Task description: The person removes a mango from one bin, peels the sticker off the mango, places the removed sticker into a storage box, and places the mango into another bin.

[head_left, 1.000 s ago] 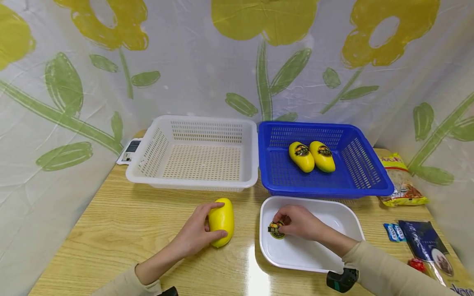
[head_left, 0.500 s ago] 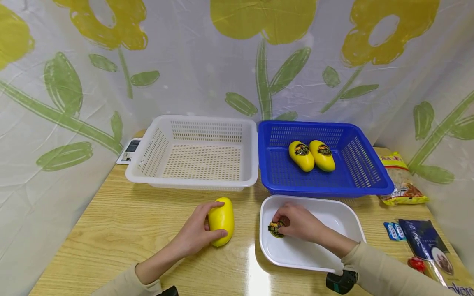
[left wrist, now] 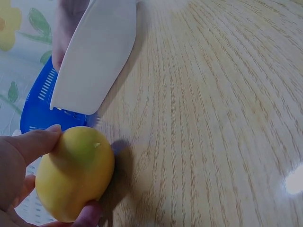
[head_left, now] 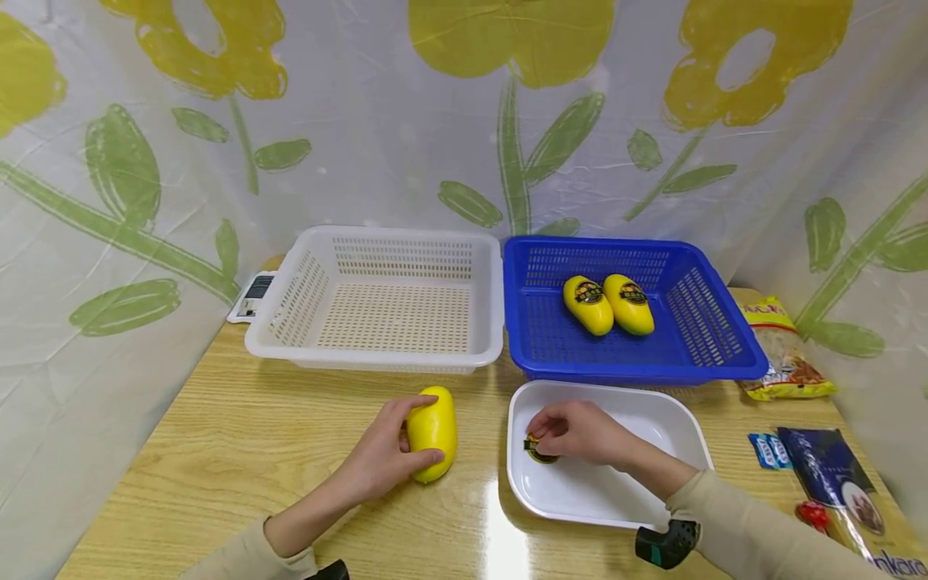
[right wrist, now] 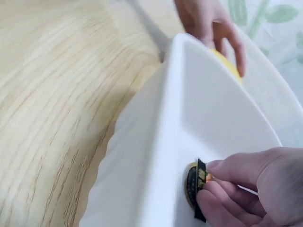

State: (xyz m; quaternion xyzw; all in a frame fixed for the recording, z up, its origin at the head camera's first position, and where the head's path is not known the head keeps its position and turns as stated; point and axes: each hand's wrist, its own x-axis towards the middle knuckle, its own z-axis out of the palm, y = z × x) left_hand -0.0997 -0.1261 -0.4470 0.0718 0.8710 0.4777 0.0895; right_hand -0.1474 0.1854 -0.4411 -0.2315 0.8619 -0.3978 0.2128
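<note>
The yellow mango (head_left: pixel 440 431) is in my left hand (head_left: pixel 380 455), low by the wood table (head_left: pixel 232 435). The round sticker (right wrist: pixel 190 184) is at the fingertips of my right hand (head_left: pixel 583 435), inside the white tub (head_left: pixel 616 499).

My left hand is bent round the mango, with my thumb on one side and my fingers on the other. My right hand is curled up small, and my thumb and finger pinch the edge of the sticker. I can't tell if there is just one sticker there or a few in a pile.

I count three mangoes. One is in my left hand, and two more, the first mango (head_left: pixel 596 318) and the second mango (head_left: pixel 634 316), lie side by side in the blue basket (head_left: pixel 638 374), past my right hand. Each of those two has one dark sticker on top. There is one white basket (head_left: pixel 395 318) past my left hand, and one white tub under my right hand. To the right of my right hand are two little blue packets (head_left: pixel 764 451)
</note>
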